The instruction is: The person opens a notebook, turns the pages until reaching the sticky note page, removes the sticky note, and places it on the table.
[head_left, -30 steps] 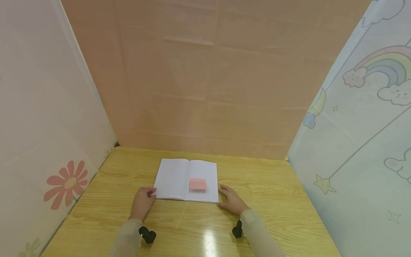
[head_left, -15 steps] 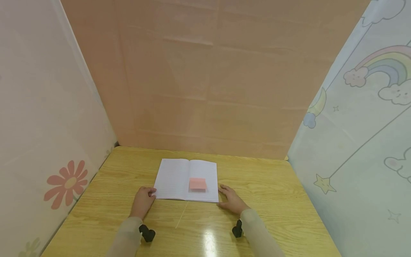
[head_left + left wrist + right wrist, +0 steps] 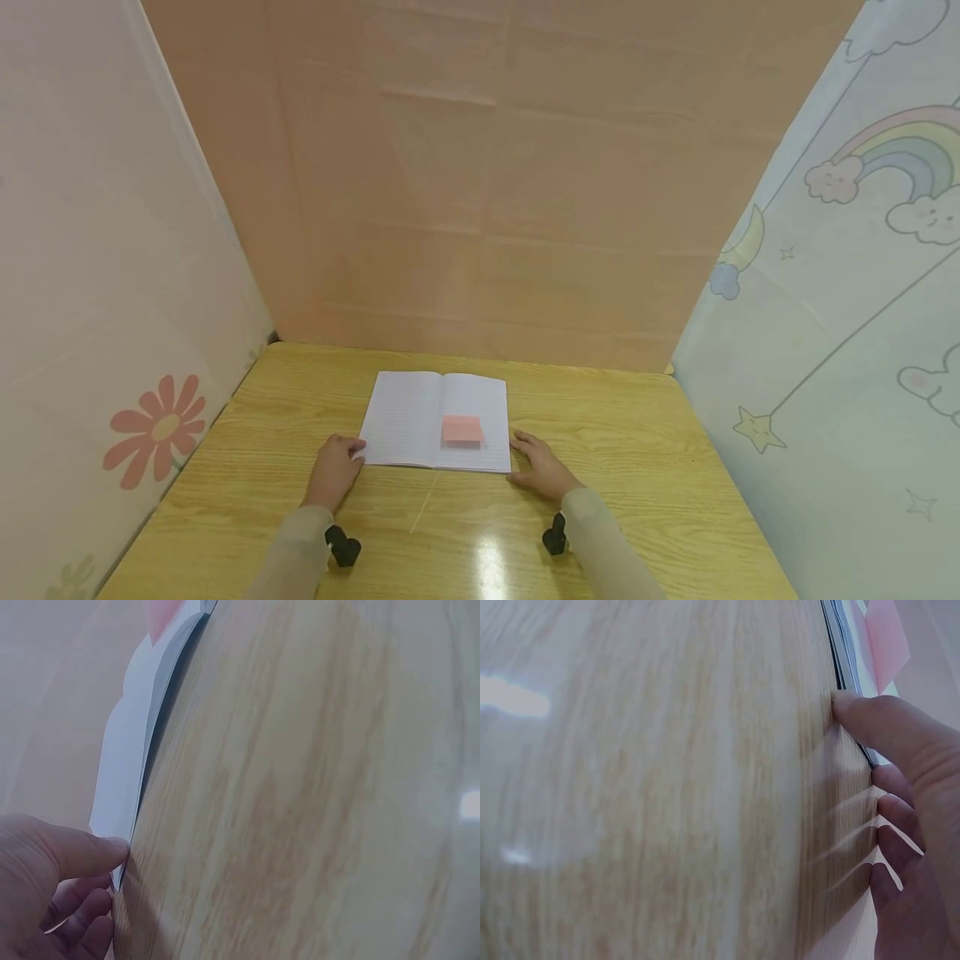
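Nearest are two beige fabric sleeves (image 3: 611,546), with a small black device (image 3: 343,547) at each wrist. Ahead of them, the left hand (image 3: 332,472) pinches the near left corner of an open, white, ruled paper notebook (image 3: 401,417), thumb on top and fingers curled below. The right hand (image 3: 545,469) is spread, its thumb touching the near right corner and its fingers along the right edge. The notebook lies flat on a glossy yellow wood-grain table (image 3: 637,467), between the hands. On its right page sits a pink rectangular sticky-note pad (image 3: 462,429). Behind the table hangs a creased orange-brown sheet (image 3: 487,183).
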Demonstrator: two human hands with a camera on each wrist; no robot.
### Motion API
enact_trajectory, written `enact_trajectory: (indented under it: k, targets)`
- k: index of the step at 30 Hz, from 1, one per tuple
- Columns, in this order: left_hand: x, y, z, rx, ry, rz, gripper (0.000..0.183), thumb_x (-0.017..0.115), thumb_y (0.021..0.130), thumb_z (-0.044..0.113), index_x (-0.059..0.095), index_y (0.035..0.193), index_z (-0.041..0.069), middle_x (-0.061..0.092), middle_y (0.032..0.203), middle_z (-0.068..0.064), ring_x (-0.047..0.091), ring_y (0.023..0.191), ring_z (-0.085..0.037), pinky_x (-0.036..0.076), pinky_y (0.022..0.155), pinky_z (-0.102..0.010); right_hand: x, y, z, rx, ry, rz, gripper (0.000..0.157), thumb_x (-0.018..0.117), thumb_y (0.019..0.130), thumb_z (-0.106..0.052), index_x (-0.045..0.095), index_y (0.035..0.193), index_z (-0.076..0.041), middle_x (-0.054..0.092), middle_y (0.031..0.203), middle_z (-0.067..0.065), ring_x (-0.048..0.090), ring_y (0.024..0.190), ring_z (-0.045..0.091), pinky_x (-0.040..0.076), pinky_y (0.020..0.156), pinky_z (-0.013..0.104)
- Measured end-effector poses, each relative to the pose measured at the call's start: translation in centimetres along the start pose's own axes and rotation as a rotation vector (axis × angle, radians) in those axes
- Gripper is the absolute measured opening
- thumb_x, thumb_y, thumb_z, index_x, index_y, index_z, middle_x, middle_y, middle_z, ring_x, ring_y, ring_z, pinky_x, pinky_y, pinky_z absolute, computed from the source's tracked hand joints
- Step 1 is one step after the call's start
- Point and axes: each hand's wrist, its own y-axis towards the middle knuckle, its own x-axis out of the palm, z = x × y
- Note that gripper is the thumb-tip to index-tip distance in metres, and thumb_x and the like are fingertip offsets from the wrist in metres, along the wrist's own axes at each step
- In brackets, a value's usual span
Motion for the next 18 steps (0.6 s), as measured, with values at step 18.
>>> enact_trajectory:
  k: [18]
  targets:
    - [-0.2,-0.14,-0.21,0.022,0.003,-0.001,0.022,0.069,0.083,0.001,0.071,0.105,-0.005,0.061,0.1,-0.018,0.061,0.097,-0.035,0.051,0.086,-0.05,-0.01,0.0,0.02,-0.009,-0.022,0.004,0.071,0.073,0.086,-0.029,0.044,0.141,0.005,0.031,0.153,0.021,0.027,0.14,0.043,0.028,0.112,0.058]
